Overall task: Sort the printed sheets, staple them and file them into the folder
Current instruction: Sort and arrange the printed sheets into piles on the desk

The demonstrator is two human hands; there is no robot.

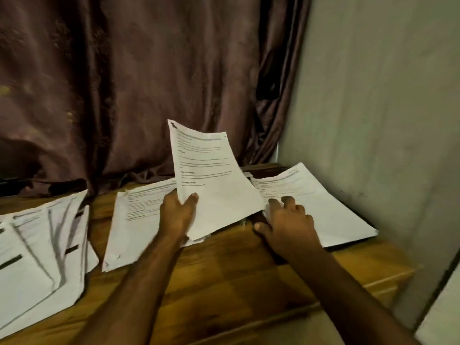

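Left hand [177,212] pinches raised sheet [211,175] — right hand [286,220] seemingly touches stack [323,207].

Left pile of sheets [37,250]: smeared by motion, cut off at the frame's left edge. Held sheet [214,180]: print too small to read; lower corner behind the left hand's [178,215] thumb. Small object [243,222] under that sheet: mostly hidden, possibly metal. White sheet [443,317]: cropped at the lower right corner.

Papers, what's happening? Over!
Left hand grips raised sheets. Right hand open, touching right pile. No stapler or folder seen.
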